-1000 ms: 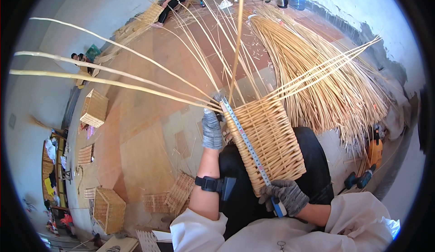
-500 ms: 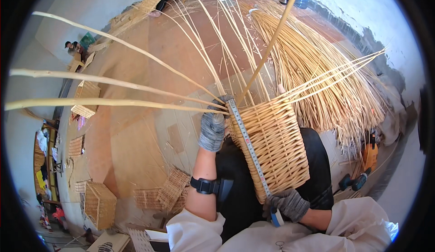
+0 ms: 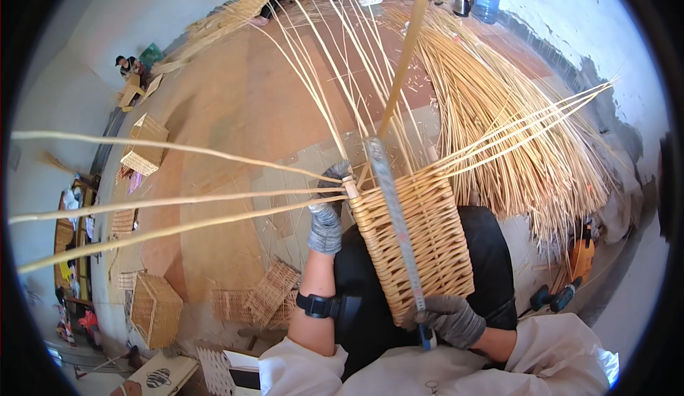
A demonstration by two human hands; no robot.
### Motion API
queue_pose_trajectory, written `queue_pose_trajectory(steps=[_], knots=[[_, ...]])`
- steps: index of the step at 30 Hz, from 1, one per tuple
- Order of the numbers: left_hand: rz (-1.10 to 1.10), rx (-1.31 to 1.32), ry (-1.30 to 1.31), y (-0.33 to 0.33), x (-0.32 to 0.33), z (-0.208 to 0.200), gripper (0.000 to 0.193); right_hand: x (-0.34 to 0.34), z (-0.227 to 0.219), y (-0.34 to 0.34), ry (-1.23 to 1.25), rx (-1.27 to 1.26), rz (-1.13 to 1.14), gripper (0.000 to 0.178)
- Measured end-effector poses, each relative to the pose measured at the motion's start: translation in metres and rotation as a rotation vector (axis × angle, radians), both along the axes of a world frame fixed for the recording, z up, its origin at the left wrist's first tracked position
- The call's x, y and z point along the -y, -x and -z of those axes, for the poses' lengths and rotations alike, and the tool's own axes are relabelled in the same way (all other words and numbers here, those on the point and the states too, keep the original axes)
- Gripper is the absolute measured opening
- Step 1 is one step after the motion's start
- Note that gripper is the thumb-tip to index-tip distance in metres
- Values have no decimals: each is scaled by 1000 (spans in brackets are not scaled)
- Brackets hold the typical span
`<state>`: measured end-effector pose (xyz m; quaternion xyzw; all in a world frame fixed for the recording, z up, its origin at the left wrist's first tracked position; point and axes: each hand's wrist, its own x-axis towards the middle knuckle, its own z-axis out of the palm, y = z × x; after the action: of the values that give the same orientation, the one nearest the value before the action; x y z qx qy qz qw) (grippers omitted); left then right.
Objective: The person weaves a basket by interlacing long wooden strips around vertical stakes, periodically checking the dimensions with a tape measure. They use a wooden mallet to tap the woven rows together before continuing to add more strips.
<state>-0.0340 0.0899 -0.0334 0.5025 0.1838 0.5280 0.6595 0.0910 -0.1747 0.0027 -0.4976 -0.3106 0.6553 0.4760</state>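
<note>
A partly woven wicker basket [image 3: 413, 243] rests tilted on my lap, long stakes fanning out from its upper edge. My left hand [image 3: 326, 218], in a grey glove, is closed round the basket's upper left corner beside a short peg; some of its fingers are hidden behind the weave. Low at the basket's near edge, my gloved right hand [image 3: 453, 321] holds a tape measure, whose blue-and-white case [image 3: 427, 337] partly shows under the fingers. The metal blade [image 3: 396, 218], blurred, stretches up over the woven side and sticks out past the rim.
A large sheaf of willow rods [image 3: 499, 125] lies at the right, with a cordless drill [image 3: 557, 296] below it. Finished baskets [image 3: 155, 310] and woven panels [image 3: 271, 293] lie on the left. Two other people [image 3: 132, 68] sit farther off. A water jug [image 3: 486, 3] stands at the back.
The blade's far end has come away from my left hand and the corner, shifting right across the weave. The basket has turned slightly, and the left stakes have swung downward.
</note>
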Motion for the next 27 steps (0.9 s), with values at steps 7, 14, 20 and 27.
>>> queue_pose_trajectory(steps=[7, 14, 20, 27], knots=[[97, 141, -11, 28, 27, 14, 88, 20, -1, -74, -496, 200, 610, 29], [-337, -556, 28, 6, 81, -4, 45, 52, 101, -198, 77, -620, 950, 12], [-551, -421, 79, -4, 106, -7, 48, 70, 199, -228, 624, -434, 975, 17], [-470, -441, 45, 3, 114, -8, 48, -15, 2, -149, -614, 1290, 387, 27]])
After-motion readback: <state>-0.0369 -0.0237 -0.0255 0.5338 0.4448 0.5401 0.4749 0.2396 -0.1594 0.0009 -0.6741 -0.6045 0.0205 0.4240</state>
